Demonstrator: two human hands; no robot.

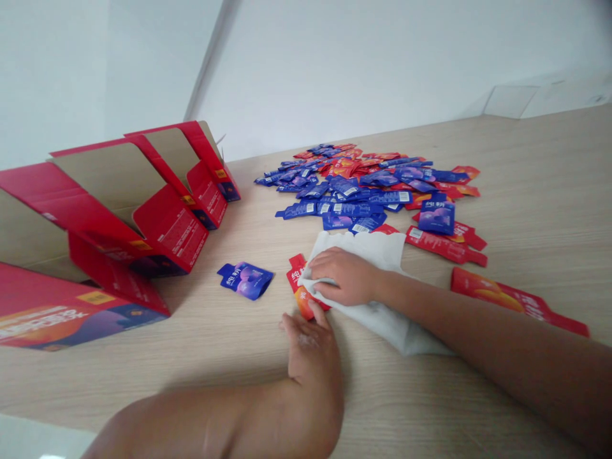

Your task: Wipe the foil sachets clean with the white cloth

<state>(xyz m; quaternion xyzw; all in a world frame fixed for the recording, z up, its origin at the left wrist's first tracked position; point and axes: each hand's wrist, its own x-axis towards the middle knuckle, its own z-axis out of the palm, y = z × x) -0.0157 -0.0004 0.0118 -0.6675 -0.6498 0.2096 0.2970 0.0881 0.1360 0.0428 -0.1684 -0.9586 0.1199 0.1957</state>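
Note:
A red pouch (295, 275) with an orange picture lies flat on the table, partly covered by a white cloth (368, 319). My right hand (342, 275) presses a bunched fold of this cloth onto the pouch, fingers closed on it. From below, my left hand (310, 341) touches the pouch's lower edge with its fingertips, thumb and fingers apart. A single blue pouch (246, 280) lies to the left of the red one. Under my right forearm, the cloth spreads out over the tabletop.
Behind the cloth is a heap of blue and red pouches (349, 191). Open red cartons (157, 223) stand in a row at the left. Another red pouch (507, 298) lies right of the cloth. A white wall (382, 70) borders the wooden table (535, 210) at the back.

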